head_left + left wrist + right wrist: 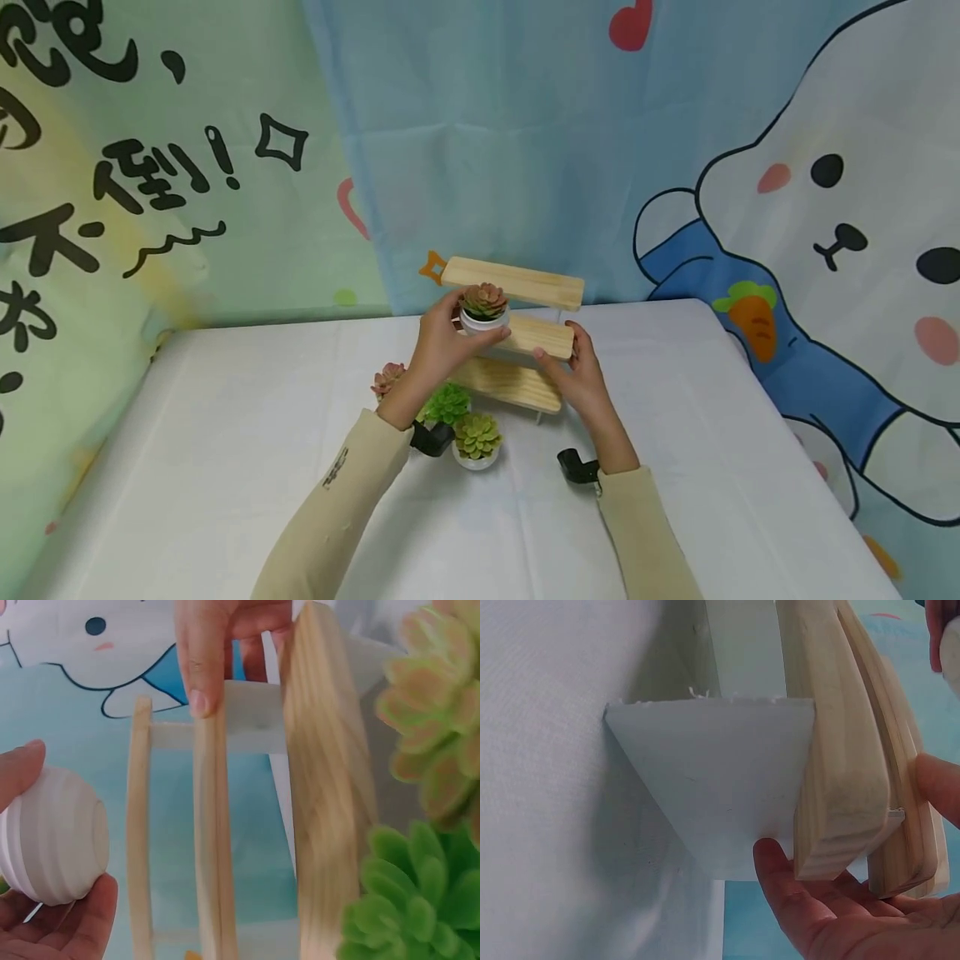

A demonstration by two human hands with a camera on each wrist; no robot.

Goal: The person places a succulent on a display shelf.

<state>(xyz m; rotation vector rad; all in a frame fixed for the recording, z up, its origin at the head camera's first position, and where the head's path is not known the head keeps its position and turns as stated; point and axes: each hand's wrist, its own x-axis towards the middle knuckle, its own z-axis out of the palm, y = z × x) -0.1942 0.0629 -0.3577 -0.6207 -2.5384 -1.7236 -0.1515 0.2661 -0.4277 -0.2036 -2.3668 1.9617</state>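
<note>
A small potted succulent with reddish-green leaves [484, 302] is held by my left hand [438, 337], its fingers and thumb around the white ribbed pot [52, 832]. The pot is raised near the middle board [540, 337] of a three-tier wooden plant stand [517, 280]. At that board's right end, my right hand [581, 379] grips the wood. Close up in the right wrist view, its thumb presses one board's edge, while other fingers reach beneath beside the white side panel [712, 772].
Left of the stand's lowest board [513, 385] stand more potted succulents: a reddish one [387, 380] partly behind my left arm, a bright green one [447, 403] and a yellow-green one [477, 437]. A white cloth covers the table [240, 450]. A printed curtain [480, 167] hangs behind.
</note>
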